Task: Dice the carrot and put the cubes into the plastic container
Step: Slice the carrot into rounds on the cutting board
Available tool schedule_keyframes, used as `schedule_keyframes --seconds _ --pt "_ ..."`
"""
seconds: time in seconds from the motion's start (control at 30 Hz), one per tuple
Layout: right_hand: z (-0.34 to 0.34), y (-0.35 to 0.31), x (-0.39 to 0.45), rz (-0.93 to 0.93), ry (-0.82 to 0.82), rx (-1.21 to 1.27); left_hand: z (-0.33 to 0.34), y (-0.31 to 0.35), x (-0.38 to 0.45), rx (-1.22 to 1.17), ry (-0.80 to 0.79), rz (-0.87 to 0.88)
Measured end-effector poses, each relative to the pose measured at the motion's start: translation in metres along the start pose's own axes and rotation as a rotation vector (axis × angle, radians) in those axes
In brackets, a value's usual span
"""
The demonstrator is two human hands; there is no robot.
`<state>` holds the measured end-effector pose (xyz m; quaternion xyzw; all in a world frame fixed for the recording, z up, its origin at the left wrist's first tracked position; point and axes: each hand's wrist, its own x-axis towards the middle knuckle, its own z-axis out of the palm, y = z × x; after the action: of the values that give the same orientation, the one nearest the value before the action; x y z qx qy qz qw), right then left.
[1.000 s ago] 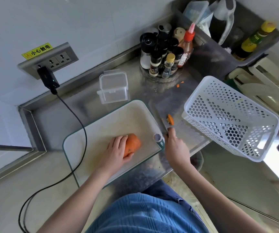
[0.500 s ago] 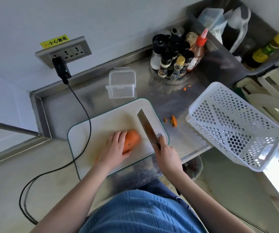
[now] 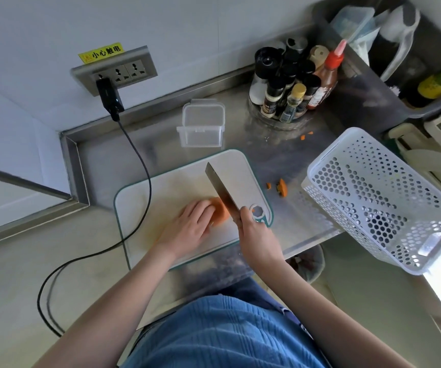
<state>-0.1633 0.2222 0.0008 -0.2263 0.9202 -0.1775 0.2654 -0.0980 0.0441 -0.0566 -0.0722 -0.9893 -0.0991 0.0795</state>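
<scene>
The left hand (image 3: 187,227) lies on the carrot (image 3: 220,212), fingers gently bent over its top and pressing it down on the white cutting board (image 3: 166,192); only the carrot's right end shows past the fingertips. The right hand (image 3: 258,235) is wrapped tight round the handle of a cleaver (image 3: 220,191), whose blade stands against the carrot's exposed end with its tip pointing away from the person. The board sits on the steel worktop (image 3: 280,160). Just beyond its far edge stands the clear plastic container (image 3: 200,128), its lid hinged open behind it, with nothing visible inside. To the right of the board, a few carrot pieces (image 3: 281,187) lie on the worktop, near a white perforated basket (image 3: 381,197) that overhangs the worktop's edge; its contents cannot be made out. A round rack of spice bottles (image 3: 291,86) stands at the back.
</scene>
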Motion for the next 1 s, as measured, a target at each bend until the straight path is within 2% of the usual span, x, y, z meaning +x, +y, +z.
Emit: schedule_keyframes --seconds 0.13,0.37,0.63,0.83,1.0 --pt "-0.002 -0.001 -0.003 -0.015 -0.013 -0.004 0.013 -0.007 0.011 0.065 0.018 0.190" --pt "-0.004 0.000 -0.002 -0.027 -0.053 -0.060 0.018 -0.013 0.024 0.036 0.090 0.263" --pt "0.002 0.006 0.002 -0.080 -0.070 -0.173 0.025 -0.020 0.024 0.067 0.102 0.263" --pt "0.002 0.007 0.003 -0.102 -0.054 -0.163 0.022 -0.015 0.026 0.050 0.166 0.271" --pt "0.011 0.010 0.005 -0.088 -0.076 -0.118 0.030 -0.018 0.020 0.030 0.128 0.232"
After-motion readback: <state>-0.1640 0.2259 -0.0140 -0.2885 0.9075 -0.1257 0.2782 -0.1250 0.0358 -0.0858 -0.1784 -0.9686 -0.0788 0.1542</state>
